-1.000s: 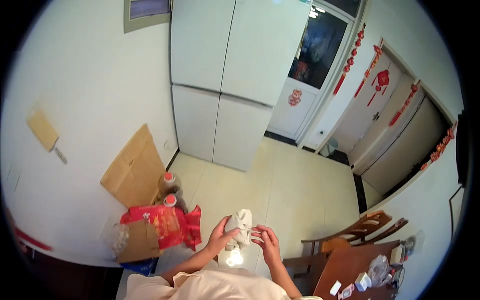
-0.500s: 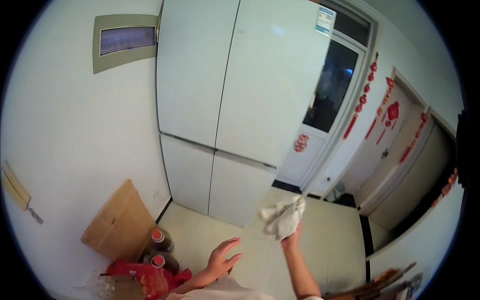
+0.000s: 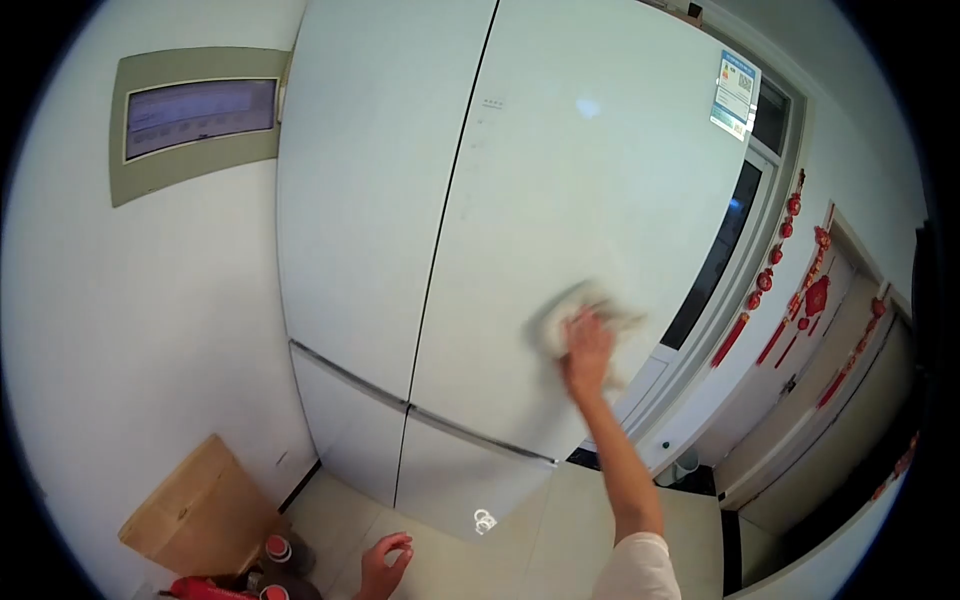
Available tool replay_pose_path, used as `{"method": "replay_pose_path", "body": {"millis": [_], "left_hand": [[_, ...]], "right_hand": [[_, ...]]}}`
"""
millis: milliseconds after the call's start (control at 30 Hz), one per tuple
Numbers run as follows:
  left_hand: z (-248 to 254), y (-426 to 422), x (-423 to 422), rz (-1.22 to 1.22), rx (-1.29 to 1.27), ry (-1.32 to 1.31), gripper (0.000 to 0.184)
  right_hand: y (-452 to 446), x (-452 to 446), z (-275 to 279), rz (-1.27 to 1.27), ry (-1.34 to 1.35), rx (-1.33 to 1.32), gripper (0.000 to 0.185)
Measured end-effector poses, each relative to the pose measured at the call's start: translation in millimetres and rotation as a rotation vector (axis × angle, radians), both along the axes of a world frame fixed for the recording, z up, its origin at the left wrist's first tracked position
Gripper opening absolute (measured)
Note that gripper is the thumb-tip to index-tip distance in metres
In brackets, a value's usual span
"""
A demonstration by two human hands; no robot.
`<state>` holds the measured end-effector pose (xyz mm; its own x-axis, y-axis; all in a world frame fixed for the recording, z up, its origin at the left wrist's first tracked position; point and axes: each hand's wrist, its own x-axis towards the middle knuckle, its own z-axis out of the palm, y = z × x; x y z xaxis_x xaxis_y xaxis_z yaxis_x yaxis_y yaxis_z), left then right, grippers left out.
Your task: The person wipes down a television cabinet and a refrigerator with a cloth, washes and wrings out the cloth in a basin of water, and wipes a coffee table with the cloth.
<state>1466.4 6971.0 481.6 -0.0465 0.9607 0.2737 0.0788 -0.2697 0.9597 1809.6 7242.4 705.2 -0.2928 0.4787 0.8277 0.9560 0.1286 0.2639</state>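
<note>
My right hand (image 3: 588, 350) presses a pale cloth (image 3: 560, 318) against the upper right door of a large white refrigerator (image 3: 520, 220). The cloth is blurred and spreads out around my fingers. Low in the view, my left hand (image 3: 384, 566) hangs in front of the floor with its fingers loosely curved and apart, holding nothing. A label (image 3: 733, 92) is stuck near the door's top right corner.
At the lower left are a cardboard sheet (image 3: 205, 510), red-capped bottles (image 3: 280, 550) and a red bag (image 3: 205, 588). A framed panel (image 3: 200, 115) is on the left wall. Red ornaments (image 3: 766, 280) hang by the doorways at right, near a small bin (image 3: 682, 466).
The refrigerator is closer. The cloth, earlier between both hands and then in my right hand alone, has moved up onto the door. My left hand is lower.
</note>
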Motion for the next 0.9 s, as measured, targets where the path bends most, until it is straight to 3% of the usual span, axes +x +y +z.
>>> {"method": "replay_pose_path", "body": {"millis": [100,200,233,267,333,367,467,533,633,767,900], "left_hand": [[17,23,5,-0.060,-0.131,0.028,0.036],[26,64,3,-0.083,-0.075,0.113,0.032],[27,78,1,-0.100,-0.060,0.110,0.033],[26,87,-2,-0.115,-0.049,0.105,0.033],[27,110,-10,-0.149,-0.047,0.118,0.033],[28,118,-14,-0.172,-0.062,0.136,0.033],[34,153,-27,-0.265,-0.036,0.110,0.030],[37,174,-40,-0.306,-0.006,0.082,0.029],[37,198,-60,-0.356,0.020,0.079,0.028],[32,215,-84,-0.436,0.024,0.110,0.028],[29,225,-98,-0.508,-0.057,-0.023,0.024]], "right_hand": [[-9,-27,-39,0.161,-0.398,-0.107,0.048],[-3,-25,-1,0.313,-0.240,-0.244,0.050],[-24,-53,54,-0.044,-0.188,-0.380,0.040],[-7,-34,78,0.146,-0.154,-0.113,0.037],[0,-33,135,0.231,0.386,0.103,0.047],[17,-4,162,0.029,-0.147,0.346,0.058],[17,-36,267,-0.050,-0.048,0.516,0.067],[31,-48,296,-0.077,0.006,0.584,0.065],[33,-66,267,-0.106,0.063,0.507,0.070],[26,-72,168,-0.080,-0.006,0.327,0.077],[18,-69,189,-0.141,0.068,0.250,0.077]]}}
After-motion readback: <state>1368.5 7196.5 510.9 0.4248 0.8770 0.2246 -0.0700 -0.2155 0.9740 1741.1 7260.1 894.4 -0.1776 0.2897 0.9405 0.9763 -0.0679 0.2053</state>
